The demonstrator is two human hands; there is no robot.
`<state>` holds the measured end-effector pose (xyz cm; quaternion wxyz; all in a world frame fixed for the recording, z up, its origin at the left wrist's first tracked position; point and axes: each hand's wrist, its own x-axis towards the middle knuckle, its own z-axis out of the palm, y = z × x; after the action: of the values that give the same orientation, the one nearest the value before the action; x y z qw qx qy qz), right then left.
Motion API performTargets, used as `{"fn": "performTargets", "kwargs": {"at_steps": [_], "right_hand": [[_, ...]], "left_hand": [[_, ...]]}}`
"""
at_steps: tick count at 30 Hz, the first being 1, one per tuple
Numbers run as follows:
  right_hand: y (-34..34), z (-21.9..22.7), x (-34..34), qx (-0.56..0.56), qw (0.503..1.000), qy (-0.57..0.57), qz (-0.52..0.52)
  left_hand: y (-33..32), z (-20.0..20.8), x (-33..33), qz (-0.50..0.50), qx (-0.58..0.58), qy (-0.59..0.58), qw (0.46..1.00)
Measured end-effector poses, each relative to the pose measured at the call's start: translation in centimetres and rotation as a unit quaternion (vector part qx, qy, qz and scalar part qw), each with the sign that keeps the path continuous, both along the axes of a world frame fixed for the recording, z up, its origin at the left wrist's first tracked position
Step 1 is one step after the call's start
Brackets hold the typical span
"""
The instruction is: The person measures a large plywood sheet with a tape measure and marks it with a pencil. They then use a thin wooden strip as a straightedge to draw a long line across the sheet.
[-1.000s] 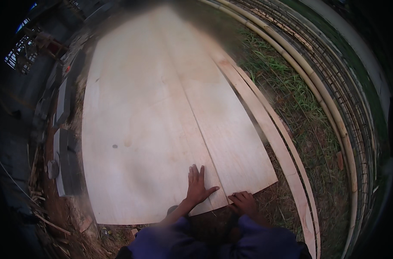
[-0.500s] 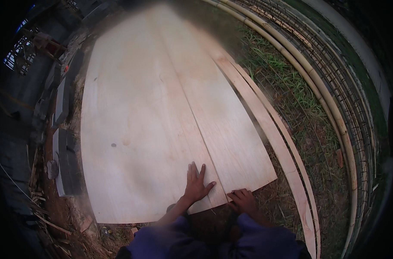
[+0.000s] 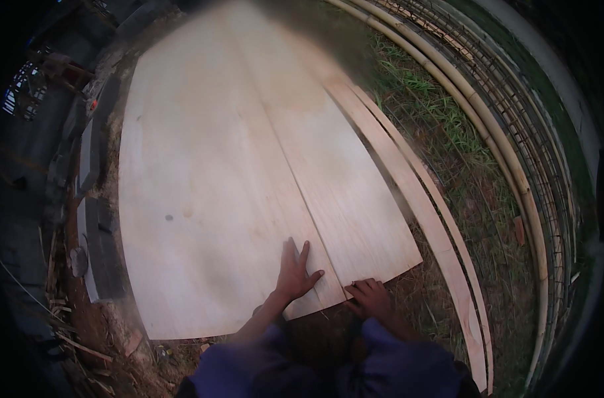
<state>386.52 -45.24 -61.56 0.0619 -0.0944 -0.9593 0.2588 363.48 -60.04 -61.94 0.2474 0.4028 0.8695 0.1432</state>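
A wide pale plywood sheet (image 3: pixel 189 265) lies flat before me, and a narrower plywood piece (image 3: pixel 355 205) sits along its right side, a thin straight seam between them. My left hand (image 3: pixel 295 275) rests on the wide sheet just left of the seam, palm down and fingers spread. At the near end of the seam, my right hand (image 3: pixel 371 298) is curled over the edge of the narrower piece, its fingers on top. The underside of that grip is hidden.
Two long thin wood strips (image 3: pixel 418 192) lie on the grass to the right. Beyond them run bamboo poles (image 3: pixel 471 99) and a steel rebar cage (image 3: pixel 514 106). Grey blocks (image 3: pixel 96 259) line the left side, with wood scraps (image 3: pixel 66 312) on the soil nearby.
The view has shifted slightly, so the plywood and both hands appear a little higher and further left. Both hands keep about the same places on the wood.
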Motion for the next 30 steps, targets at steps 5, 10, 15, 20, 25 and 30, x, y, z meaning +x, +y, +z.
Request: {"fn": "performTargets", "kwargs": {"at_steps": [5, 10, 15, 20, 25, 30], "right_hand": [[0.5, -0.8, 0.4, -0.156, 0.983, 0.006, -0.093], [0.7, 0.8, 0.6, -0.312, 0.923, -0.002, -0.223], [1.0, 3.5, -0.9, -0.412, 0.842, -0.127, -0.325], [1.3, 3.6, -1.2, -0.419, 0.848, -0.112, -0.304], [1.1, 2.8, -0.9, -0.429, 0.847, -0.071, -0.306], [1.0, 1.4, -0.9, -0.437, 0.848, -0.067, -0.293]], "left_hand": [[0.8, 1.2, -0.5, -0.003, -0.009, -0.006, 1.000], [0.8, 1.6, -1.0, -0.036, 0.002, 0.010, 0.999], [0.9, 1.5, -1.1, -0.052, -0.034, 0.020, 0.998], [0.7, 1.1, -1.2, -0.054, -0.038, 0.013, 0.998], [1.1, 1.3, -1.4, -0.050, -0.039, 0.003, 0.998], [1.0, 1.1, -3.5, -0.047, -0.049, 0.021, 0.997]]}}
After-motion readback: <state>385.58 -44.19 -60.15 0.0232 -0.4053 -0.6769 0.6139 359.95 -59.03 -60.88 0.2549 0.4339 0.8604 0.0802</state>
